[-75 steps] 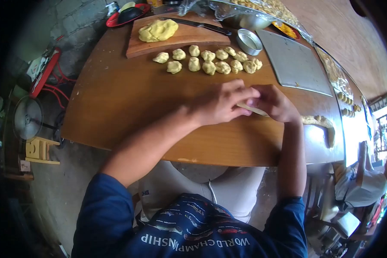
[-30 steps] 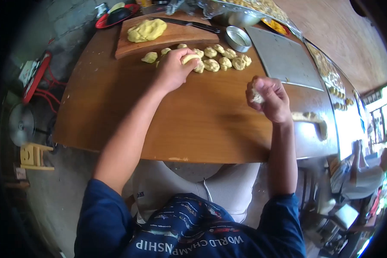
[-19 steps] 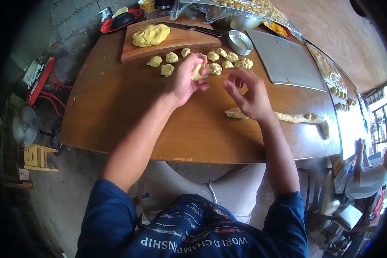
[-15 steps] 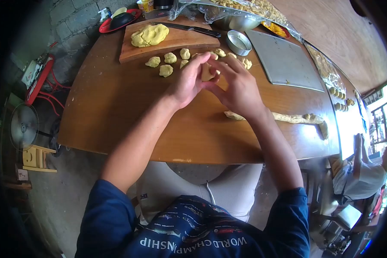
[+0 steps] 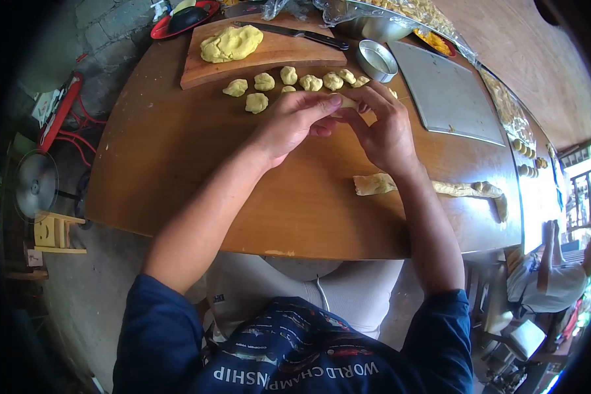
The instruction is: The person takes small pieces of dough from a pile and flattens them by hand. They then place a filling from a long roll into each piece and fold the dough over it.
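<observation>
Above the wooden table (image 5: 197, 171), my left hand (image 5: 302, 118) and my right hand (image 5: 384, 125) meet around a small piece of pale dough (image 5: 348, 103). Thumbs and fingertips of both hands press on it, and much of it is hidden behind them. Just beyond my hands lie several small yellow lumps (image 5: 264, 82) in loose rows. A long roll of pale dough (image 5: 463, 189) rests on the table, passing under my right forearm. The big yellow mound (image 5: 232, 44) sits on a wooden cutting board (image 5: 203, 73).
A black-handled knife (image 5: 308, 36) lies on the board. To the right are a round metal tin (image 5: 377, 61) and a flat metal tray (image 5: 443, 92). A metal bowl (image 5: 374, 27) stands behind. Another person (image 5: 558, 276) sits at far right; a fan (image 5: 36, 184) stands left.
Both hands have shifted slightly right, and their fingers have closed in on the dough piece, with the left thumb now pressing on it. The view has tilted a little.
</observation>
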